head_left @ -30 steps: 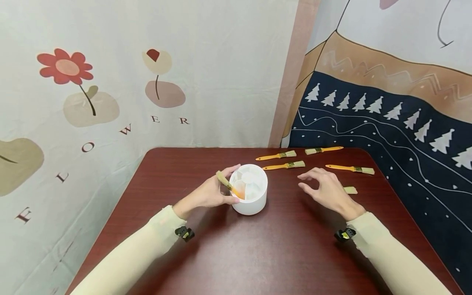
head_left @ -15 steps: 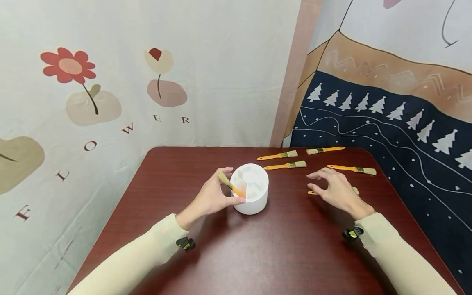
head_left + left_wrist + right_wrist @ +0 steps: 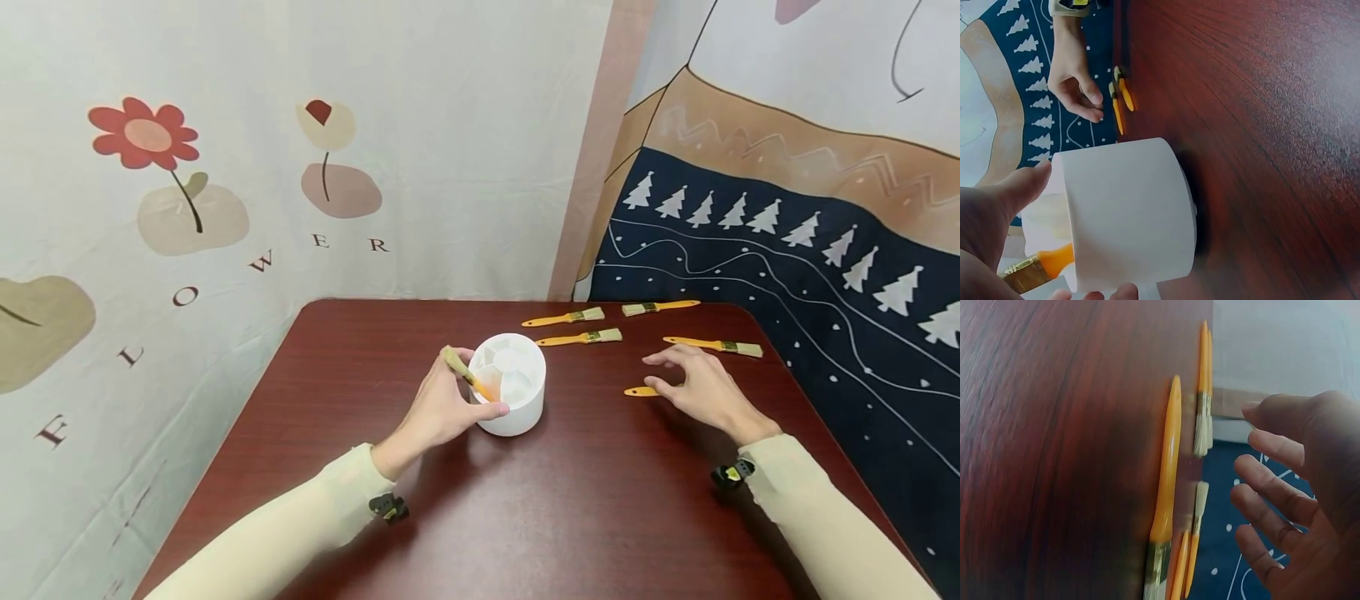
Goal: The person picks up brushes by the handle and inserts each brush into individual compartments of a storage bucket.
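Note:
My left hand (image 3: 442,406) grips a round white divided holder (image 3: 528,412) by its left side, thumb at the near rim and fingertips behind. One paintbrush (image 3: 471,375) stands tilted in a left compartment, handle down and bristles up toward the palm; its orange handle passes behind the rim in the left wrist view. To the right, my right hand (image 3: 701,383) hovers with loosely bent fingers and nothing between them. Under it lies a second paintbrush (image 3: 639,392), whose handle end shows past the thumb while the hand covers the rest; the right wrist view shows its orange handle (image 3: 1168,456).
Several more paintbrushes lie toward the table's far right: two left of centre (image 3: 562,318), one at the back edge (image 3: 660,307) and one near the right edge (image 3: 712,343). Printed cloths hang behind the dark red table (image 3: 570,500).
My right hand has moved right, from beside the holder to over the lying paintbrush, uncovering its handle end. My left thumb has slid a little right along the holder's rim.

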{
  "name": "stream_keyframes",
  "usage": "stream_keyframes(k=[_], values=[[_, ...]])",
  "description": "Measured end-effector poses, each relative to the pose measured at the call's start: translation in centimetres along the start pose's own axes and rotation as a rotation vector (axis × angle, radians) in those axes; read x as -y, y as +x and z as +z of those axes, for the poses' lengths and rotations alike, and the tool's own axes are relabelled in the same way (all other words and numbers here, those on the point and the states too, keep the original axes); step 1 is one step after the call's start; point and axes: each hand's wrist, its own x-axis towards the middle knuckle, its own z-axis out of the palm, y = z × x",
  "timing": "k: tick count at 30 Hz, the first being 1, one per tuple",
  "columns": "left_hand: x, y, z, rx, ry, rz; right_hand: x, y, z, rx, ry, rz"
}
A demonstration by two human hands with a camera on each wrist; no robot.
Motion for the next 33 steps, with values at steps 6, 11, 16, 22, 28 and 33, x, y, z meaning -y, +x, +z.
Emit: stream_keyframes(k=[6, 11, 16, 22, 28, 33], values=[[0.1, -0.1, 0.2, -0.016, 0.03, 0.008, -1.3, -0.3, -0.4, 0.067, -0.02, 0.04], [0.0, -0.1, 0.1, -0.009, 0.026, -0.004, -2.6, -0.7, -0.8, 0.106, -0.04, 0.06], [0.0, -0.1, 0.0, 0.011, 0.016, -0.026, -3.7, -1.1, -1.1, 0.139, -0.054, 0.076], [0.0, 0.1, -0.4, 0.036, 0.018, -0.057, -4.8, -1.4, -1.2, 0.153, -0.085, 0.064], [0.1, 0.5, -0.7, 0.072, 0.027, -0.074, -5.5, -1.5, -1.3, 0.147, -0.091, 0.071], [0.2, 0.8, -1.0, 0.114, 0.037, -0.073, -5.8, -1.6, -1.3, 0.133, -0.081, 0.076]])
